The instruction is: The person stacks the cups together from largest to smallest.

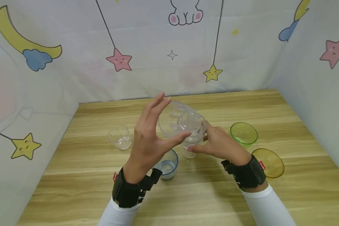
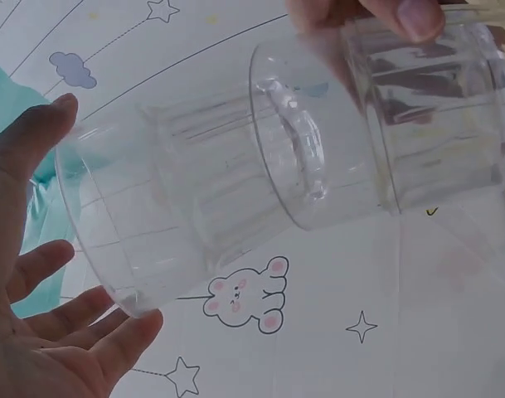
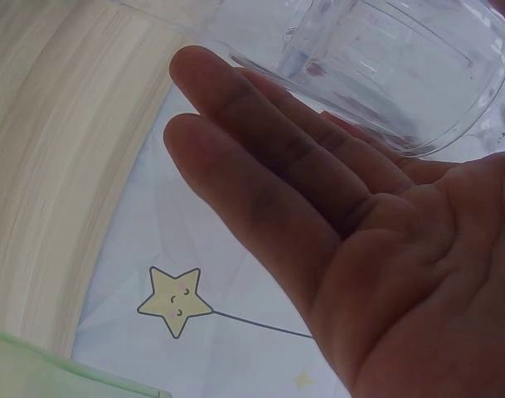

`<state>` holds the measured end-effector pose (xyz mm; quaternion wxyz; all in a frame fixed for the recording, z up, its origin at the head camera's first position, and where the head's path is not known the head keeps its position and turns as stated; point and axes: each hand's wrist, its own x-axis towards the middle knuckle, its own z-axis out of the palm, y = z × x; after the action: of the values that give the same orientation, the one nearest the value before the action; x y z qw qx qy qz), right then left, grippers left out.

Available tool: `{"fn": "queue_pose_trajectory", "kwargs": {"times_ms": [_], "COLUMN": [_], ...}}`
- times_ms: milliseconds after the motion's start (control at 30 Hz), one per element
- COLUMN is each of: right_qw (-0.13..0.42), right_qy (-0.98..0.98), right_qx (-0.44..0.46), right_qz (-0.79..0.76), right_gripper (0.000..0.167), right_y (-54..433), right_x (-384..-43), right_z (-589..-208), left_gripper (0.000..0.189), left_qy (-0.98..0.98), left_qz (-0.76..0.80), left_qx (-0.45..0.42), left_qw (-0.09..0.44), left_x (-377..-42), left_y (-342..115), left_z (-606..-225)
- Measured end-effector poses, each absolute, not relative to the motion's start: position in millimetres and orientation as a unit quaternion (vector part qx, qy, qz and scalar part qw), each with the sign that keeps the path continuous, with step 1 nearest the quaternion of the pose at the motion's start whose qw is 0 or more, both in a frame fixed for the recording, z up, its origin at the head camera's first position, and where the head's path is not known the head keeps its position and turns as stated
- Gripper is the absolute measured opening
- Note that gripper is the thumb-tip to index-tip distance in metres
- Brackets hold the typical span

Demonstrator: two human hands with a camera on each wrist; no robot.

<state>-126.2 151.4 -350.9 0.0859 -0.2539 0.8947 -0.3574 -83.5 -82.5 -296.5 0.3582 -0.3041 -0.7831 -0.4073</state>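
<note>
Left hand (image 1: 150, 135): cup (image 1: 173, 121), axis slanted, mouth apparently leftward.

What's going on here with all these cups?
Someone's left hand holds a clear cup by its rim, tilted, its base inside the mouth of a second clear cup, which the right hand grips. A clear glass, a blue cup, a green cup and a yellow vessel rest on the table.

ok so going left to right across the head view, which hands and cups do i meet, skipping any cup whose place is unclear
lone clear cup, left hand, held clear cups, right hand, green cup, yellow cup
</note>
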Motion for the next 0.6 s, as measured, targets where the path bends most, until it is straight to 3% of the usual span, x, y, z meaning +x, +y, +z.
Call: {"fn": "queue_pose_trajectory", "kwargs": {"times_ms": [367,600], "right_qw": [0.076,0.08], "right_qy": [0.876,0.88], "right_qx": [-0.281,-0.27], "right_qz": [-0.385,-0.382], "right_gripper": [0.099,0.1], "right_y": [151,151], "right_x": [-126,-125], "right_z": [-353,-352], "left_gripper": [0.081,0.084], "left_qy": [-0.808,-0.799], "left_qz": [-0.397,-0.408], "left_qx": [-0.339,-0.323], "left_qw": [0.274,0.303], "left_x": [-84,-86], "left_y": [-73,-68], "left_z": [-305,-308]}}
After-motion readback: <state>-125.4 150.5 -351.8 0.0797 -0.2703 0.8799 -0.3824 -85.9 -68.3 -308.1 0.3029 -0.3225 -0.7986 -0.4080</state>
